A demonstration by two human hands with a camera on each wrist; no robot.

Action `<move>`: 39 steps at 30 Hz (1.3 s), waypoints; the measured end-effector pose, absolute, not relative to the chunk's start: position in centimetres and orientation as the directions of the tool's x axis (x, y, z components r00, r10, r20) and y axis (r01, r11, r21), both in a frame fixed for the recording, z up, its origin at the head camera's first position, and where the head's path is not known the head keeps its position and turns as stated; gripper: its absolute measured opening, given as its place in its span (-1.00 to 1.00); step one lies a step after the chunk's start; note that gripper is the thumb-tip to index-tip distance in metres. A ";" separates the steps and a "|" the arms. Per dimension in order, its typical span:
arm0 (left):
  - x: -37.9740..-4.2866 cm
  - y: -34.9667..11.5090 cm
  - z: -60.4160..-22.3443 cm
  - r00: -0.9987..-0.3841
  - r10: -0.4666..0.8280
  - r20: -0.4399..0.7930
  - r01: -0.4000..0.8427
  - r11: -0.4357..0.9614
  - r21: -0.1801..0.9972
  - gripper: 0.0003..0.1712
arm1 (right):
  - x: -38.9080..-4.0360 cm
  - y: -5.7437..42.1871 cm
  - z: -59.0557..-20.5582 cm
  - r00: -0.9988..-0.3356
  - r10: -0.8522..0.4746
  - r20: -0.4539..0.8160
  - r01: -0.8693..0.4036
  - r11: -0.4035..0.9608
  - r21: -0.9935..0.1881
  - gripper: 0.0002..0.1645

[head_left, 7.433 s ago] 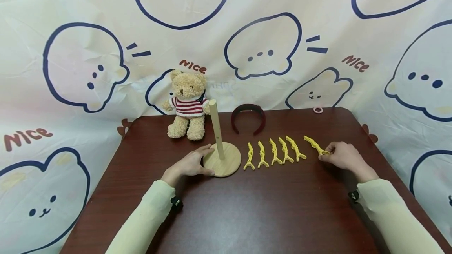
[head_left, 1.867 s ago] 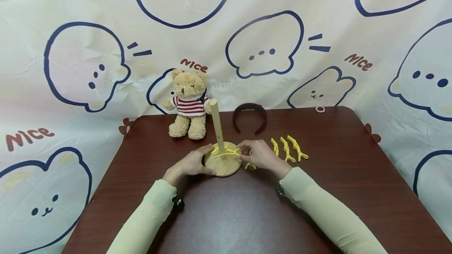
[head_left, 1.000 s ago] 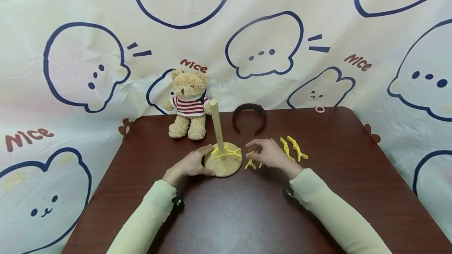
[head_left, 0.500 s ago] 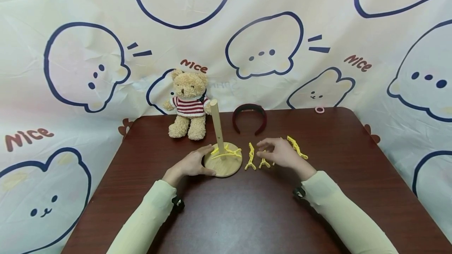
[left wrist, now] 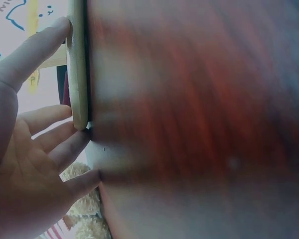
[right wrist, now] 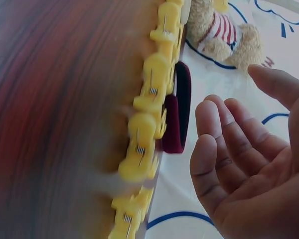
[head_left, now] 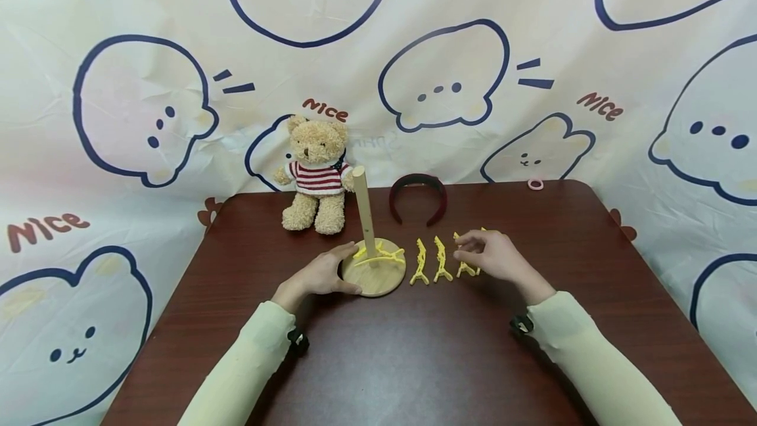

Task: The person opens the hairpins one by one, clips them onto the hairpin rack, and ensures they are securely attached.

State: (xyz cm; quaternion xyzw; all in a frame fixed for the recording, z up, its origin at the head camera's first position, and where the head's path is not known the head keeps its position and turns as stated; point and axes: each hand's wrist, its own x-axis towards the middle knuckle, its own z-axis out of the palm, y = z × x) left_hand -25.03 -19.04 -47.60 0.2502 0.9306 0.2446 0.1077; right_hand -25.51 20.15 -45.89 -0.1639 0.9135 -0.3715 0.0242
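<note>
Presently, the left hand (head_left: 317,273), fingers spread, presses the wooden stand (head_left: 374,284) at its rim; the right hand (head_left: 493,256), relaxed and empty, partly hides the yellow clips (head_left: 422,258). Likely light, stiff, springy; pinch their forked tails. One stand carries apparently one clip; the table (head_left: 378,360), at least four. Beyond: one bear (head_left: 315,179), one headband (head_left: 418,179), one ring (head_left: 535,180).

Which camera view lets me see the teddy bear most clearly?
The head view: it shows the teddy bear from ears to feet, nearly uncovered. The left wrist view catches only some fur and striped shirt, partly behind the left hand. The right wrist view shows the teddy bear turned sideways, cut by the top edge.
</note>
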 end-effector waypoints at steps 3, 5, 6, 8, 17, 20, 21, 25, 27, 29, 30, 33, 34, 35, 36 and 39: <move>-25.0 -19.0 -47.6 -0.851 0.519 -0.079 0.414 0.755 0.508 0.12 | -25.4 21.1 -45.9 -0.954 -0.291 0.074 -0.261 0.682 -0.683 -0.61; -25.1 -19.1 -47.6 -0.851 0.519 -0.080 0.412 0.755 0.510 0.12 | -25.4 21.8 -46.0 -0.961 -0.269 0.069 -0.242 0.692 -0.681 -0.61; -25.1 -19.1 -47.7 -0.851 0.519 -0.080 0.412 0.755 0.510 0.12 | -25.4 22.1 -46.0 -0.964 -0.257 0.066 -0.233 0.699 -0.676 -0.61; -25.1 -19.1 -47.7 -0.852 0.517 -0.083 0.408 0.755 0.513 0.12 | -25.3 22.9 -46.0 -0.969 -0.239 0.065 -0.220 0.716 -0.663 -0.60; -25.2 -19.1 -47.7 -0.849 0.522 -0.081 0.413 0.752 0.514 0.11 | -24.8 25.8 -46.5 -0.988 -0.154 0.030 -0.140 0.783 -0.606 -0.59; -25.2 -19.1 -47.7 -0.850 0.521 -0.081 0.413 0.754 0.511 0.11 | -24.7 26.5 -46.6 -0.991 -0.134 0.022 -0.121 0.801 -0.586 -0.59; -25.1 -19.1 -47.7 -0.850 0.521 -0.081 0.413 0.754 0.511 0.11 | -24.7 26.7 -46.6 -0.992 -0.128 0.020 -0.116 0.805 -0.581 -0.59; -25.1 -19.1 -47.8 -0.850 0.520 -0.083 0.411 0.754 0.513 0.12 | -24.6 27.3 -46.7 -0.994 -0.111 0.022 -0.105 0.825 -0.555 -0.63; -25.1 -19.1 -47.8 -0.850 0.519 -0.085 0.408 0.753 0.516 0.12 | -24.6 27.5 -46.8 -0.994 -0.105 0.015 -0.096 0.834 -0.543 -0.63; -25.1 -19.1 -47.8 -0.852 0.516 -0.089 0.403 0.755 0.518 0.13 | -24.7 27.6 -46.9 -0.995 -0.103 0.000 -0.088 0.842 -0.532 -0.62; -25.1 -19.2 -47.8 -0.853 0.515 -0.090 0.402 0.756 0.517 0.13 | -24.7 27.6 -47.0 -0.995 -0.103 -0.008 -0.083 0.845 -0.528 -0.61; -25.1 -19.2 -47.8 -0.854 0.512 -0.092 0.399 0.758 0.516 0.13 | -24.8 27.7 -47.4 -0.995 -0.094 -0.042 -0.059 0.855 -0.515 -0.57; -25.1 -19.2 -47.8 -0.854 0.512 -0.091 0.399 0.758 0.516 0.13 | -24.9 27.7 -47.6 -0.995 -0.091 -0.052 -0.052 0.859 -0.510 -0.56; -25.1 -19.2 -47.7 -0.854 0.512 -0.090 0.400 0.757 0.517 0.13 | -25.0 27.7 -47.7 -0.994 -0.086 -0.064 -0.042 0.863 -0.504 -0.54; -25.1 -19.1 -47.7 -0.854 0.513 -0.089 0.401 0.756 0.517 0.13 | -25.0 27.7 -47.8 -0.994 -0.079 -0.077 -0.030 0.867 -0.497 -0.52; -25.1 -19.1 -47.8 -0.851 0.518 -0.084 0.406 0.752 0.520 0.12 | -25.0 27.5 -47.9 -0.992 -0.056 -0.112 0.002 0.888 -0.461 -0.48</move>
